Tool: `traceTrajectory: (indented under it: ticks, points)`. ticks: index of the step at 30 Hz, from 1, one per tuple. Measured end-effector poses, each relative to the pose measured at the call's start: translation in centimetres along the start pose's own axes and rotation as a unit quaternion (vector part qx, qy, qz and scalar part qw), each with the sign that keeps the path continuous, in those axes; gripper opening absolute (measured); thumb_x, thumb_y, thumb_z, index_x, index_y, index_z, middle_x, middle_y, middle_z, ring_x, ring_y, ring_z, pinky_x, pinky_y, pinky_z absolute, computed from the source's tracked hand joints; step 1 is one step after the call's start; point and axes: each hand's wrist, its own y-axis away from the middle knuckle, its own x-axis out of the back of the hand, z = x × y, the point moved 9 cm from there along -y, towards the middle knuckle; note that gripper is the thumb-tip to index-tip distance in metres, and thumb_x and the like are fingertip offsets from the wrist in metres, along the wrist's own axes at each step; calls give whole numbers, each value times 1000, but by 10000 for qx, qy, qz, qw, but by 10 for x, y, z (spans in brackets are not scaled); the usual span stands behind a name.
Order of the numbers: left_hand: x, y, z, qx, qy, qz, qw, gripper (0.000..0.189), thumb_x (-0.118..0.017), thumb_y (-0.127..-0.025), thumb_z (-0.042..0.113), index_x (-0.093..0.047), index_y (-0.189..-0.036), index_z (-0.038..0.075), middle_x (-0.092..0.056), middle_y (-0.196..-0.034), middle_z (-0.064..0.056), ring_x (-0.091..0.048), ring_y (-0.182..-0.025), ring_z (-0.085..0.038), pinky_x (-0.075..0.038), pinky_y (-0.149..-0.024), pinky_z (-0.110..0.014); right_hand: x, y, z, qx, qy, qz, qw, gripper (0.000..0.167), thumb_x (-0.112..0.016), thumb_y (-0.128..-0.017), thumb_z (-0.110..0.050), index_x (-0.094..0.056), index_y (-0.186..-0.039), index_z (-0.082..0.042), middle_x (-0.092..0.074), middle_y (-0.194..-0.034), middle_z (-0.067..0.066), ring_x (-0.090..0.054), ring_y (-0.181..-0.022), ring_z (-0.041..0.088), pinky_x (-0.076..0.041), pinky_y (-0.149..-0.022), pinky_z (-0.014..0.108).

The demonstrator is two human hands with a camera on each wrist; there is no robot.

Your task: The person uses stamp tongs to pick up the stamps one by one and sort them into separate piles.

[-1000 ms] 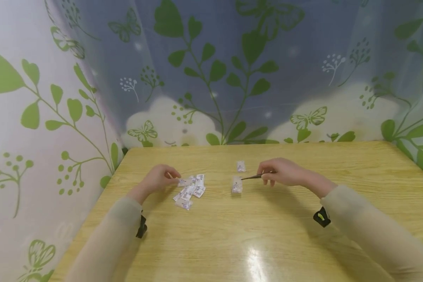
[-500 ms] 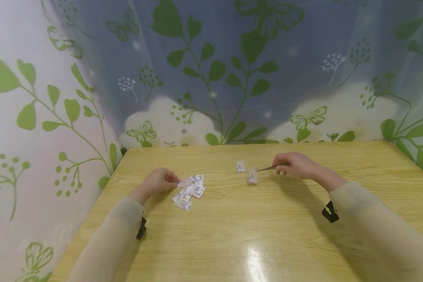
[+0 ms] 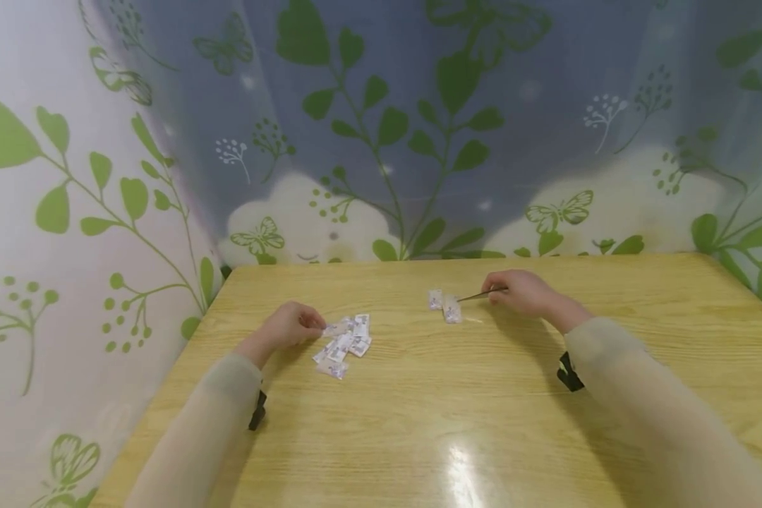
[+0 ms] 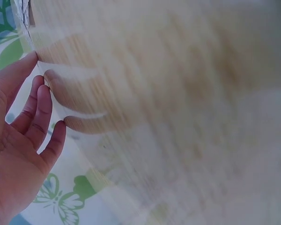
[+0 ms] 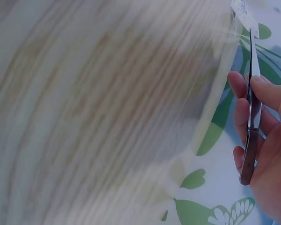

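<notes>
In the head view my right hand (image 3: 519, 293) pinches a pair of dark metal tweezers (image 5: 255, 112) between thumb and fingers. The tweezers' tips meet the top corner of a small clear-and-white packet (image 3: 452, 310) with purple print. Just left of that lies a similar packet (image 3: 434, 300); whether the two touch I cannot tell. My left hand (image 3: 290, 326) rests on the table at the left edge of a loose pile of packets (image 3: 341, 346). Its fingertips touch the tabletop, with the thumb near a packet (image 4: 23, 14) in the left wrist view.
The wooden table (image 3: 381, 423) spreads widely in front and to both sides. A curtain (image 3: 355, 155) with green leaves and butterflies stands along the table's back edge, and a similar pale one hangs at left. A shiny light spot lies near the front.
My right hand first carried the packet with the tweezers to the right and away from me, then slightly left, close beside the single packet. The left hand stays by the pile.
</notes>
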Motion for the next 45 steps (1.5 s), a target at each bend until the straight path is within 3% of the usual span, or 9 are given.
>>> traceTrajectory:
  ticks: [10,21,45]
  points:
    - [-2,-6,-1,107,-121,21,9999,8,-71,-88,10,-71,-96,8,-61,-80,-3,-53,-65,-16,-46,-57,-29,-4,-5,1,-85,248,44,9996,11,-59,-96,-8,-66,-104,-5,-69,-99,12,-63,-98,37,-46,-85,53]
    - [-2,-3,3,99,-146,40,9998,9,-71,-88,9,-71,-97,7,-61,-80,-3,-54,-66,-16,-46,-59,-29,-9,-7,2,-247,239,-118,9993,12,-59,-96,-7,-65,-105,-4,-69,-84,2,-64,-85,27,-48,-79,50]
    - [-3,-1,-3,163,-111,57,9998,8,-71,-88,10,-71,-96,8,-61,-83,-3,-53,-68,-17,-46,-59,-30,-2,3,8,-450,223,-164,9986,18,-59,-96,-10,-65,-112,-4,-67,-109,18,-61,-102,37,-46,-85,53]
